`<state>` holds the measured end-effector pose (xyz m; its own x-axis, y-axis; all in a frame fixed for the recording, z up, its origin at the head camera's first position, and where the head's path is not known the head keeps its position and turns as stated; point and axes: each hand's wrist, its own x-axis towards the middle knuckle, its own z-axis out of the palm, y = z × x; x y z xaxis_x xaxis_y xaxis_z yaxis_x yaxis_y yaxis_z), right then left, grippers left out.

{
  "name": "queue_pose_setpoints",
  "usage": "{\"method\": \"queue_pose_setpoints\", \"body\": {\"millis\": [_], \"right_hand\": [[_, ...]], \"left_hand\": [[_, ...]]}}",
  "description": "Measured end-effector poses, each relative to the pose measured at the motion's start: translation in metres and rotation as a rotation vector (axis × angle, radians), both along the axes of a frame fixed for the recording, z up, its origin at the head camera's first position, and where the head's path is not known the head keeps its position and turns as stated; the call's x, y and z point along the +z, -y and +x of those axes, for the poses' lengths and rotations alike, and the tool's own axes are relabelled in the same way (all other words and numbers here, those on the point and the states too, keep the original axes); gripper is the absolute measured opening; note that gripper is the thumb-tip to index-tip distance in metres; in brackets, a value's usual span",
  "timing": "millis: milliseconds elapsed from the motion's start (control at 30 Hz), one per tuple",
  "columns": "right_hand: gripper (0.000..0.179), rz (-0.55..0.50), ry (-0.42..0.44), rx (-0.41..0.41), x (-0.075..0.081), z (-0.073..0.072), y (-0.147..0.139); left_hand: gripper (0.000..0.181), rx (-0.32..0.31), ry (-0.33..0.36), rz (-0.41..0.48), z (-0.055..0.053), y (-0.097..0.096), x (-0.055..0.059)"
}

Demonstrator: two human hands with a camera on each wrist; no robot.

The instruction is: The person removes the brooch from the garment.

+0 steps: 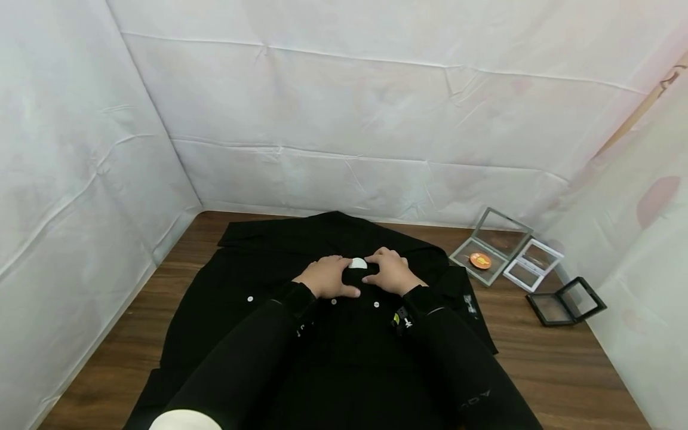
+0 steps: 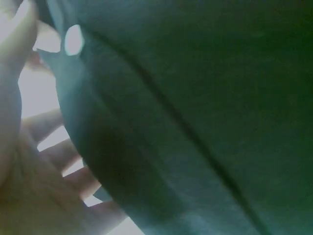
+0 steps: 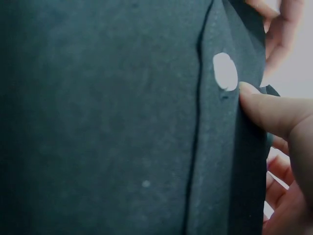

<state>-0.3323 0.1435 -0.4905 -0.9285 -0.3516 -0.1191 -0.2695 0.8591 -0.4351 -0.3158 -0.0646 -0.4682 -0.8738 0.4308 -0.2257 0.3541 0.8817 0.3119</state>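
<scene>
A black shirt [image 1: 236, 263] with white buttons lies spread out, its front placket running across it. Near the shirt's upper middle, my left hand [image 1: 326, 278] grips the fabric edge, fingers behind it. Facing it, my right hand [image 1: 394, 270] pinches the same area, its thumb [image 3: 264, 107] pressed on the placket right beside a white button [image 3: 225, 72]. That placket edge hides part of the right fingers. In the left wrist view a white button [image 2: 74, 40] sits close to the left thumb. Between both hands shows a white half-round patch [image 1: 357, 263].
The shirt lies on a brown wooden table [image 1: 537, 358]. At the right stand a grey-framed open case [image 1: 505, 232] with an orange round piece [image 1: 480, 261], a white-framed case [image 1: 521, 280] and a black-framed open case [image 1: 550, 307]. White cloth walls [image 1: 344, 119] enclose the table.
</scene>
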Motion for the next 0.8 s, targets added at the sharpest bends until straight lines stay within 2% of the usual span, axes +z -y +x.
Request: {"method": "queue_pose_setpoints", "body": {"millis": [100,200,267,433,633,800], "right_hand": [[0.059,-0.009,0.000,-0.010,-0.003,-0.001,-0.001],[0.059,-0.014,-0.001,-0.017,-0.004,-0.001,-0.002],[0.060,-0.010,0.006,-0.016,-0.004,0.000,-0.002],[0.062,-0.016,0.014,-0.007,-0.004,0.001,0.000],[0.062,-0.027,0.007,-0.012,-0.004,0.002,0.000],[0.062,-0.035,0.000,-0.009,-0.004,0.000,-0.002]], "left_hand": [[0.062,0.027,-0.092,0.049,-0.006,-0.004,0.002],[0.047,0.048,-0.144,0.077,-0.014,-0.009,0.001],[0.039,0.066,-0.139,0.121,-0.018,-0.011,0.000],[0.026,0.131,-0.075,0.230,-0.028,-0.014,-0.004],[0.014,0.174,-0.044,0.282,-0.038,-0.016,-0.015],[0.006,0.191,-0.035,0.323,-0.042,-0.018,-0.019]]}}
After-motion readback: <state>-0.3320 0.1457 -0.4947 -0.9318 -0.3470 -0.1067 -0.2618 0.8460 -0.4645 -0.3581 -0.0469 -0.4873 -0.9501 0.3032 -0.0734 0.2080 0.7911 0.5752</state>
